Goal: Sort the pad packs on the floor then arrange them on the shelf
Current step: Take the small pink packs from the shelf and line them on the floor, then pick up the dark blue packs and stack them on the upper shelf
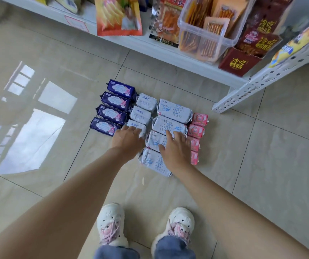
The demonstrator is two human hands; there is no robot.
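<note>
Pad packs lie sorted in columns on the tiled floor. Several dark purple packs [115, 101] form the left column. Beside them run small white ABC packs [146, 101], then larger white packs with blue print [175, 109], then small pink packs [199, 119] at the right. My left hand [128, 140] reaches down with straight fingers over the nearest ABC pack [135, 124]. My right hand [176, 148] is spread flat over the nearer large white packs [154, 161] and hides part of the pink column. The white shelf [168, 51] stands beyond the packs.
The shelf's bottom board carries snack bags [118, 15], a clear plastic bin [206, 32] of orange sticks and a dark red carton [239, 62]. A white perforated upright [250, 86] slants to the floor at right. My white shoes [110, 223] stand just behind the packs.
</note>
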